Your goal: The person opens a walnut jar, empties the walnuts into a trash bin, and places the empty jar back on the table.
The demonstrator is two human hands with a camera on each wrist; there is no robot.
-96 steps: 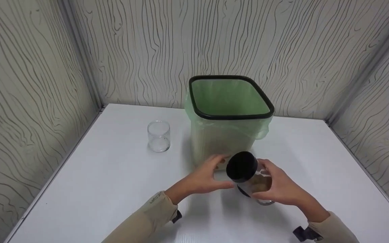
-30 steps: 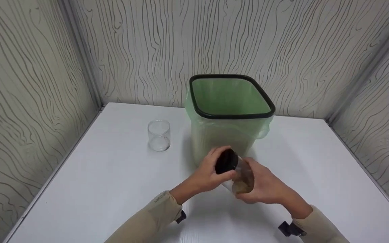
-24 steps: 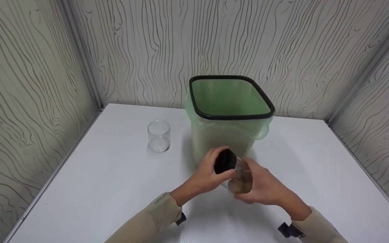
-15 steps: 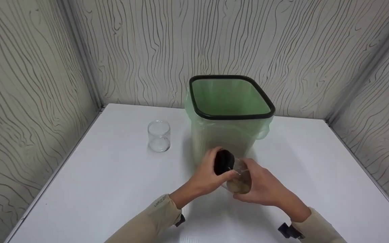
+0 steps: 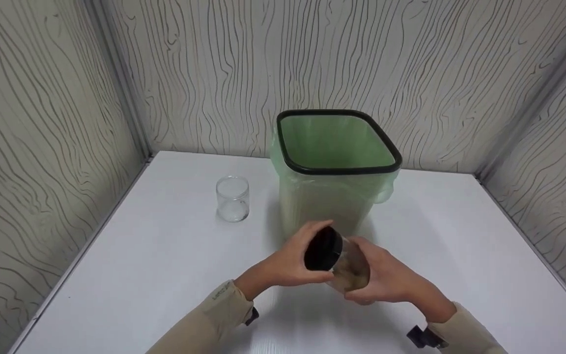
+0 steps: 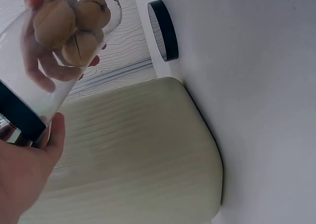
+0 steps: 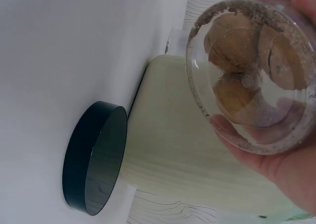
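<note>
A clear jar (image 5: 351, 273) with a black lid (image 5: 323, 250) is held tilted above the table, lid end toward the left. My left hand (image 5: 285, 260) curls its thumb and fingers round the lid. The jar's body is gripped by my right hand (image 5: 386, 278). Several brown walnuts (image 6: 81, 29) lie inside toward the jar's bottom, and the right wrist view shows them through its base. Beneath the hands, a separate dark round lid or ring (image 7: 94, 157) rests on the table; in the head view it is hidden.
Just behind the hands stands a pale bin (image 5: 322, 201) with a green liner and a black rim. To its left is a small clear glass (image 5: 233, 200) on the white table (image 5: 165, 255). Wood-patterned panels (image 5: 204, 73) enclose the table at the back and sides.
Since the earliest frame, my left hand has closed round the lid and the jar has moved left. In the last half second, the left hand and lid have shifted slightly down and left.
</note>
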